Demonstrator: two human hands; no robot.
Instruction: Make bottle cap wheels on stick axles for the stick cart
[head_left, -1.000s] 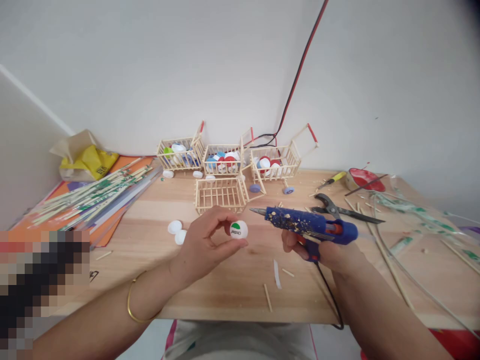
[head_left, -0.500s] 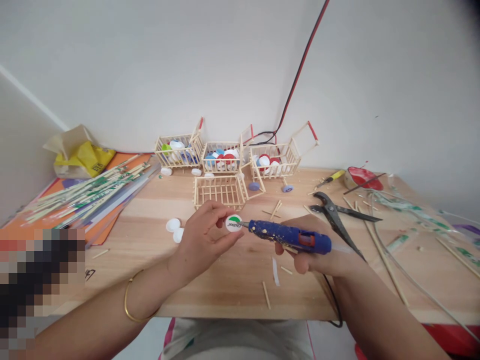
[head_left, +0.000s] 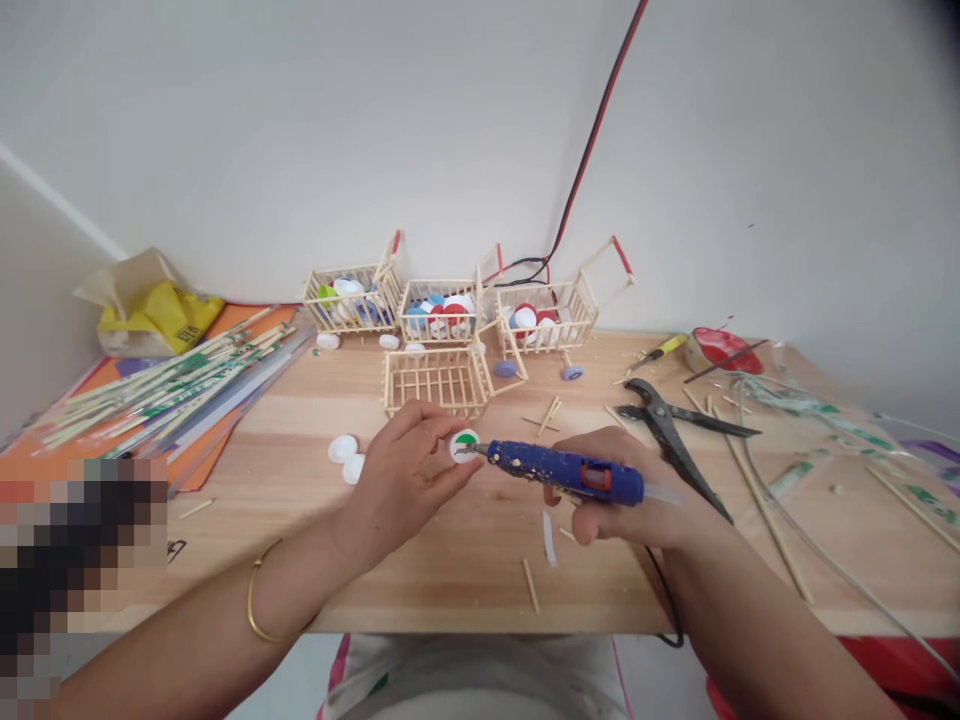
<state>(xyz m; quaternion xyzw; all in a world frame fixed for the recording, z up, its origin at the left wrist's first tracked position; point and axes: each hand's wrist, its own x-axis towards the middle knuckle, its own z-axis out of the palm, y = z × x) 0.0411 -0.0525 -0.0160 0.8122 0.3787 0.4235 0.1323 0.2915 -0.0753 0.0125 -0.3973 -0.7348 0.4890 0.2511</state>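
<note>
Between thumb and fingers, my left hand [head_left: 409,470] pinches a white bottle cap [head_left: 463,452] with green and black print facing up. My right hand [head_left: 626,490] is wrapped round a blue hot glue gun [head_left: 562,470], its body spotted with dried glue. The gun's nozzle points left and meets the cap's printed face, as far as I can see. Just beyond my left hand stands a small stick-built cart basket [head_left: 435,382] with a slatted bottom. Two white caps [head_left: 345,449] lie on the wood left of that hand.
Along the wall stand small stick carts [head_left: 354,300] loaded with coloured caps. Right of my right hand lie pliers [head_left: 667,420], a yellow-handled cutter [head_left: 664,350] and a red-and-white bowl [head_left: 720,350]. Bundled sticks [head_left: 180,385] and a yellow bag [head_left: 161,315] lie left. Loose stick pieces [head_left: 531,585] dot the table.
The glue gun has moved slightly left, and its nozzle sits further over the cap's face. My left hand keeps its pinch on the cap. The whole view has shifted a little.
</note>
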